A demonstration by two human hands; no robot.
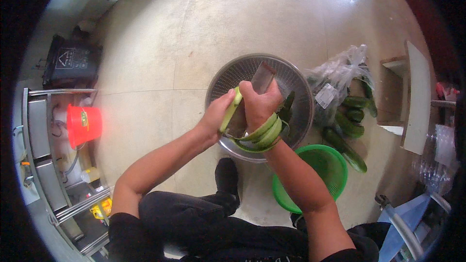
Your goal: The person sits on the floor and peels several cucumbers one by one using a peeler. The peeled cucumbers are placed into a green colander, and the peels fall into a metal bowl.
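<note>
My left hand (214, 114) grips a pale green cucumber piece (230, 112), its thumb laid along the upper end. Whether this piece is a whole cucumber or a thick strip, I cannot tell. My right hand (263, 102) is closed around a broad flat metal blade, perhaps a cleaver (263, 77), whose lower part lies beside the green piece. Long green peels (267, 134) loop over my right wrist. Both hands are above a perforated metal colander (233, 67) on the floor. Inside it, partly covered by my right hand, is a dark green cucumber or peel (287, 107).
A green plastic basket (329, 160) sits under my right forearm. Several cucumbers (346, 149) lie to the right, some in a clear plastic bag (342, 72) bearing a label. Further right stands a white board (415, 98). At left are a metal rack (40, 127) and a red bucket (84, 125).
</note>
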